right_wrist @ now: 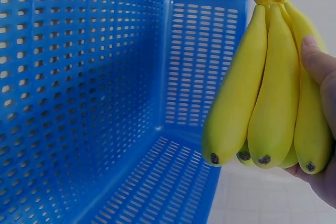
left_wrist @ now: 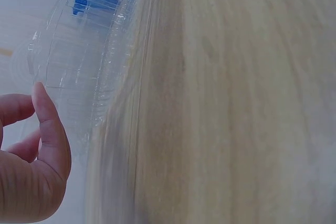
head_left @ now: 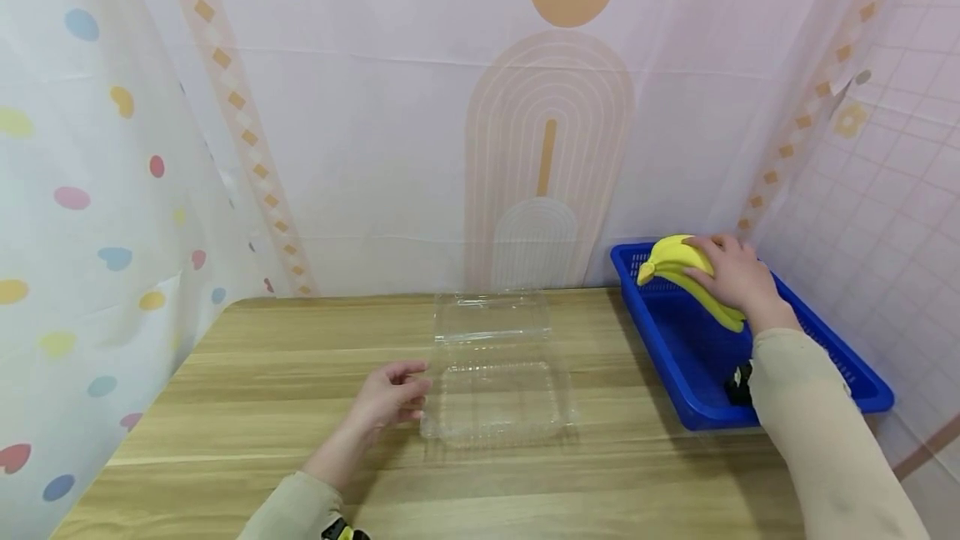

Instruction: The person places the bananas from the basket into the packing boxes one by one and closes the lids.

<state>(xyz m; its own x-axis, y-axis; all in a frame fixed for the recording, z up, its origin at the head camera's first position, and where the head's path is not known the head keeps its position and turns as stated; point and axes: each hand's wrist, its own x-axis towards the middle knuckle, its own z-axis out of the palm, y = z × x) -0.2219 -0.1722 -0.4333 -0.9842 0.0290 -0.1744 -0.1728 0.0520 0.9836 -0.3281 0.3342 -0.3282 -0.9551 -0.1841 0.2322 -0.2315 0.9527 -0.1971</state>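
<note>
Bananas (head_left: pixel 678 261), joined in one yellow bunch, are hanging at the right side of the head frame, over the far part of a blue basket (head_left: pixel 651 340). The right hand (head_left: pixel 738 277) is clamping on this bunch: in the right wrist frame, the thumb is pressing on the outermost banana at the right, while the other fingers are mostly hiding behind. The dark tips are pointing to the bottom of that frame; whether the bunch is touching the basket, I cannot tell.

Near the centre of the head frame, a clear container (head_left: pixel 498 398) is lying on the wooden table (head_left: pixel 300 382), its lid (head_left: pixel 491 319) spreading open toward the upper side. The left hand (head_left: pixel 384 398) is standing at its left edge with fingers bent; whether they are pinching the thin plastic or only touching it, I cannot tell.

In my judgement, the thumb is covering only a small part of the smooth bunch, so the bananas could be slipping if the hold is loosening. The tips could be catching on the basket rim if the hand is travelling too low. The container is looking light, so it could be sliding or bending if the left fingers are pushing hard.
</note>
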